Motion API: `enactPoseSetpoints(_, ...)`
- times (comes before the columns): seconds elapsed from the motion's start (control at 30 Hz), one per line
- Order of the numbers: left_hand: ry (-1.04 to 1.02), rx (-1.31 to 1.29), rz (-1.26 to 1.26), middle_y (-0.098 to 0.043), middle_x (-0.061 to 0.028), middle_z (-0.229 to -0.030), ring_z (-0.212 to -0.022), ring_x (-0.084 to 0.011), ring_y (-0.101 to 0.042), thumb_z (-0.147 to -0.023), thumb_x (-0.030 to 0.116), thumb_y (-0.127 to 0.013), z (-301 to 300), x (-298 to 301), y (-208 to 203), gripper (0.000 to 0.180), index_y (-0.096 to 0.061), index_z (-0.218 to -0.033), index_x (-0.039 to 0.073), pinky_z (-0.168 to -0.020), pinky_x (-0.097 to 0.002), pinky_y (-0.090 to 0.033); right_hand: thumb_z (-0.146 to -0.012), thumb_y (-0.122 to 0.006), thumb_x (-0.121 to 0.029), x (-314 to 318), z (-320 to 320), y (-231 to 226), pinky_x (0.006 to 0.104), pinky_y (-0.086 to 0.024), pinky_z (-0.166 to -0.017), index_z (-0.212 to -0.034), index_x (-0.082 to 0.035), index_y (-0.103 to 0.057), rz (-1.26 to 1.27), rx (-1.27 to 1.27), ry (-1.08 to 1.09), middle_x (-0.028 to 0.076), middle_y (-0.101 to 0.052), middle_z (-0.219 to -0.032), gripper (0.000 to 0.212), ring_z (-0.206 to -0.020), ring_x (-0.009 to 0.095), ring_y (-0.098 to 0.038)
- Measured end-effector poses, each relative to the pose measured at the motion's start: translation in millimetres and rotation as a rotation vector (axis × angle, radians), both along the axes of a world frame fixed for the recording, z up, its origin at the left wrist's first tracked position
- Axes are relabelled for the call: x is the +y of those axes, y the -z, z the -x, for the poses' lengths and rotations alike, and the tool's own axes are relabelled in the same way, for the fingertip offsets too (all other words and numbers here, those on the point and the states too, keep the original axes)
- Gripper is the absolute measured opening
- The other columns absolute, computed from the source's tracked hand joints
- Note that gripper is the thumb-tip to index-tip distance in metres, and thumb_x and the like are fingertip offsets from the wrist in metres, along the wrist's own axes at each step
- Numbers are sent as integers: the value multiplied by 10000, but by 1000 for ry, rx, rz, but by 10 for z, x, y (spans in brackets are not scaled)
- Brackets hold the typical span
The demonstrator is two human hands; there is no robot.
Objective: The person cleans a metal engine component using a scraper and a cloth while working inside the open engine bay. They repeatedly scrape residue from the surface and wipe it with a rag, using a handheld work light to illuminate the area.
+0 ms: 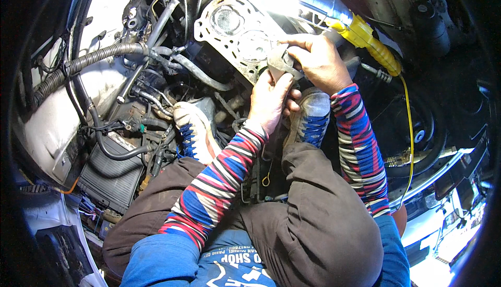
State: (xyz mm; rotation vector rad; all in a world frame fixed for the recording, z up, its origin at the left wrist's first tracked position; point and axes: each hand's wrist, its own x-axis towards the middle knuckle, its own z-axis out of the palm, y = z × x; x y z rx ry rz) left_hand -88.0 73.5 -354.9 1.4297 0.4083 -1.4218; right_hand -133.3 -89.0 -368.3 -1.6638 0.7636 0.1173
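Note:
In front of the engine block (207, 23), a small curled piece of grey sheet, perhaps sandpaper (279, 62), is held between both hands. My left hand (269, 99) is closed, its thumb and fingers pinching the lower edge of the sheet. From the right, my right hand (321, 62) pinches the upper end between thumb and forefinger. The block's flat top face shows round cylinders, with a piston top (228, 19) visible in the far one. Part of the block's near right side is hidden behind my hands and the sheet.
A lit work lamp with a yellow handle (371, 45) lies across the far right, its yellow cord (410, 125) trailing down. Hoses (104, 54) and a radiator (110, 169) sit at left. My shoes (194, 130) rest among the engine parts, below the block.

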Motion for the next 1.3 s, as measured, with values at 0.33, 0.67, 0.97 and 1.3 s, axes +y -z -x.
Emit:
enactPoseSetpoints(0.33,-4,-24,-18,-653,-31,-769,-564,-106,-627,-990,339,-610,46,-84,-10,302,-541,-1150,93,-485,-224,-475,-911,-569,-186,-2,3,-8,365,-533,-876,-1079,-31,-726,79,-21,-3,177,-724,-1033,278,-966,308,-701)
enactPoseSetpoints(0.67,-83,-201,-30,-631,-27,-745,-557,-92,-591,-983,263,-643,165,-144,41,240,-594,-1080,49,-495,-238,-484,-920,-592,-206,-34,-40,36,390,-532,-879,-1044,-42,-730,415,-98,-184,153,-710,-1041,248,-959,288,-696)
enactPoseSetpoints(0.97,-55,-412,-38,-626,-25,-797,-638,-83,-565,-983,188,-617,207,-139,55,186,-600,-1055,17,-574,-266,-473,-942,-609,-422,137,-372,96,436,-545,-732,-942,-107,-743,660,-110,-450,132,-707,-778,343,-742,312,-698)
enactPoseSetpoints(1.3,-82,-290,17,-633,-39,-824,-633,-108,-593,-995,184,-584,205,-81,147,192,-588,-1076,9,-567,-265,-482,-931,-559,-569,116,-494,98,437,-544,-690,-861,-103,-748,706,-39,-639,129,-694,-742,508,-718,314,-690)
